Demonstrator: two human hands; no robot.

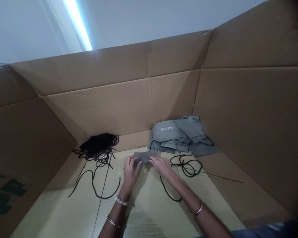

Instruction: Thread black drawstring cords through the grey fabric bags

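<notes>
A small grey fabric piece [146, 154] is held between my two hands near the middle of the table. My left hand [131, 169] pinches its left side with bent fingers. Thumb and fingers of my right hand [162, 166] close on its right side, where a small dark bit, perhaps a cord end, shows at the fingertips. A black cord [167, 191] trails on the table under my right forearm. Just right of that hand lies a loosely looped black cord [188, 165].
Cardboard walls [101, 76] surround the table [144, 211]. At the back right sits a pile of grey fabric pieces [176, 132], one printed INTEX. A heap of black cords [99, 145] lies at the back left, with a loose cord [95, 191] before it. A thin dark rod [223, 177] lies at right.
</notes>
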